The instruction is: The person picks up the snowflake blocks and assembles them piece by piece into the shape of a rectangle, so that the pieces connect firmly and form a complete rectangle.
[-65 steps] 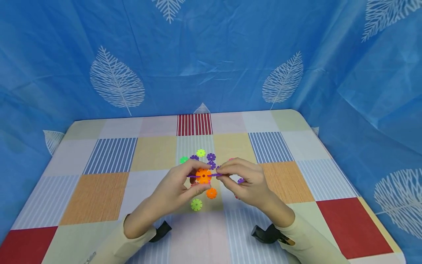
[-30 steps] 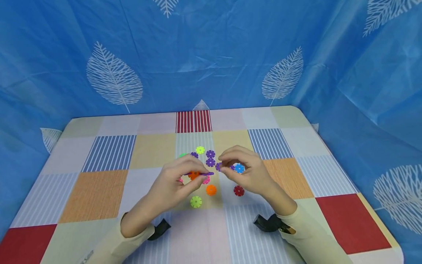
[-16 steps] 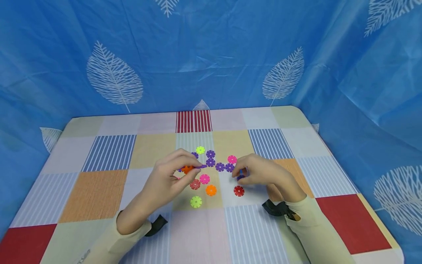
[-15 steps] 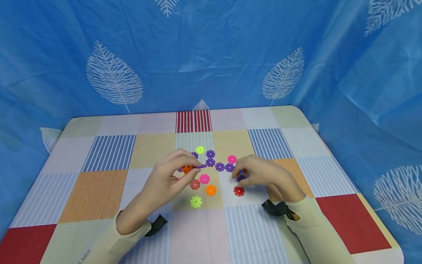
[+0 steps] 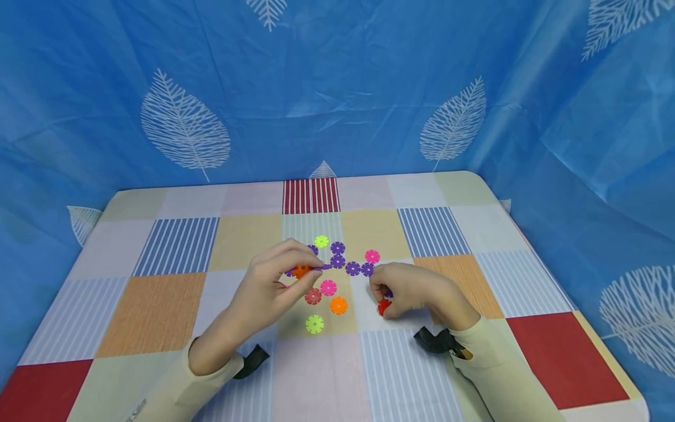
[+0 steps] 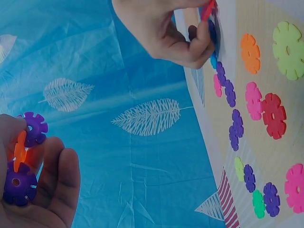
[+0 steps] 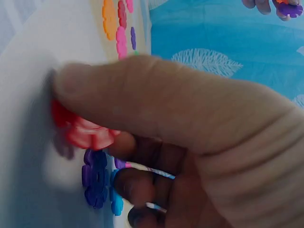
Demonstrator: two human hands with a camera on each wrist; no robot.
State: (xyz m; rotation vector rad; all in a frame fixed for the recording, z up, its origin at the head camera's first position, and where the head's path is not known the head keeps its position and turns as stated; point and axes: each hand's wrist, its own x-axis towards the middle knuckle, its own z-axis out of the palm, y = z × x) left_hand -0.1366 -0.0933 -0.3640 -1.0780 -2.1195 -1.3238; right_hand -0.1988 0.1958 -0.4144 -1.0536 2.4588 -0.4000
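My left hand (image 5: 279,281) holds up a joined set of notched plastic snowflake discs above the table. In the left wrist view an orange disc (image 6: 20,151) sits edge-on between a purple disc (image 6: 20,183) and a second purple disc (image 6: 35,128). Low over the table at the right, my right hand (image 5: 406,290) pinches a red snowflake disc (image 5: 384,306) between thumb and finger; it is tilted up in the right wrist view. Beside those fingers lie a dark purple disc (image 7: 96,178) and a blue disc (image 7: 117,192), mostly covered by the hand in the head view.
More discs lie between and behind the hands: several purple ones (image 5: 353,268), a pink one (image 5: 372,256), an orange one (image 5: 339,305), a yellow-green one (image 5: 314,324) and a red-pink one (image 5: 313,296). A patchwork cloth (image 5: 327,375) covers the table. Blue curtain (image 5: 327,88) hangs behind.
My right hand has left the joined discs, moved right and down, and taken hold of the red disc, tilting it. My left hand has shifted slightly left, still holding the joined discs.
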